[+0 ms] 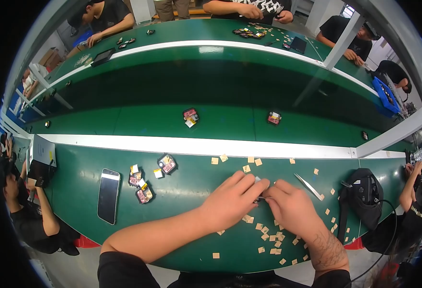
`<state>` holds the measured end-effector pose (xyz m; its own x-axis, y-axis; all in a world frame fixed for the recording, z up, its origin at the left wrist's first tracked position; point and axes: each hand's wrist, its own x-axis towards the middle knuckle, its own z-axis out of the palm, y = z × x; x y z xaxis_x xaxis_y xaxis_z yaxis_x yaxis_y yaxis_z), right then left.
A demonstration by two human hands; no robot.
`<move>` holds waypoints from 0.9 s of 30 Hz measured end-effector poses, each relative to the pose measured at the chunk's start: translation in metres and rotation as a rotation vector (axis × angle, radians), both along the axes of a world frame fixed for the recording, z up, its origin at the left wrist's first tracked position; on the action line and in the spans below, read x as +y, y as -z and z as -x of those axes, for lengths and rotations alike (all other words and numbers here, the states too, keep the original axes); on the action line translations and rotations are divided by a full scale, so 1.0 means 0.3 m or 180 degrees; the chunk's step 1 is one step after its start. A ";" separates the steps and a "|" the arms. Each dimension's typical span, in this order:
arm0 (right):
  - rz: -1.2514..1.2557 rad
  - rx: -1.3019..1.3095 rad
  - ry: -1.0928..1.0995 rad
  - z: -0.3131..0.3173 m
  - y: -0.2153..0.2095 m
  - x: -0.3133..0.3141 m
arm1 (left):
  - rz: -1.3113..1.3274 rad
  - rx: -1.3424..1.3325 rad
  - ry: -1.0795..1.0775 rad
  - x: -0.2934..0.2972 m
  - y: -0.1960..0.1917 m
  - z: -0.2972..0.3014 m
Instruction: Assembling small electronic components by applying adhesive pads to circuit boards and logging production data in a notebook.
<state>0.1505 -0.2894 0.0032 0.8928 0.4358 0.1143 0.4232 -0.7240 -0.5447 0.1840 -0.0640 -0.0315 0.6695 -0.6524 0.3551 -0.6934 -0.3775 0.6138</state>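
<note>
Black, small, mostly hidden piece sits pinched between the left hand and right hand above the green tabletop, seemingly unfinished. Three open, black-cased units lie leftward, probably awaiting work; loose tan squares look unused.

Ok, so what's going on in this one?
The person's left hand and right hand meet over the green table, working at a small dark item mostly hidden by their fingers. Tan squares lie scattered around; tweezers lie beyond the right hand. Dark casings and a phone lie to the left.
</note>
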 end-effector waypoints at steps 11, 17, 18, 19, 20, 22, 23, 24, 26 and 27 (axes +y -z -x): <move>-0.0327 0.0318 0.0184 -0.004 0.020 0.010 | 0.0035 0.0250 -0.0056 0.004 -0.008 -0.006; -0.1514 0.0612 0.0530 -0.039 0.070 -0.015 | 0.0027 0.0388 -0.0147 0.004 -0.009 -0.006; -0.1514 0.0612 0.0532 -0.044 0.060 -0.017 | 0.0039 0.0335 -0.0168 0.003 -0.004 -0.007; -0.1426 0.0837 0.0764 -0.052 0.042 -0.018 | 0.0050 0.0282 -0.0188 0.003 -0.002 -0.009; -0.1335 0.1063 0.0997 -0.055 0.033 -0.018 | 0.0049 0.0281 -0.0182 0.003 -0.001 -0.008; -0.1311 0.0624 0.0761 -0.064 0.078 -0.010 | -0.0132 0.0072 -0.0094 -0.002 0.000 -0.002; -0.1277 0.0189 0.0517 -0.067 0.097 -0.006 | -0.0126 0.0071 -0.0072 -0.005 -0.002 0.003; -0.1273 0.0184 0.0538 -0.068 0.102 -0.004 | -0.0122 -0.0058 -0.0027 -0.007 -0.006 0.008; -0.1451 0.0415 0.0564 -0.068 0.109 -0.001 | -0.0112 -0.0181 0.0031 -0.009 -0.012 0.011; -0.1446 0.0413 0.0580 -0.066 0.119 -0.006 | -0.0085 -0.0210 0.0043 -0.010 -0.015 0.011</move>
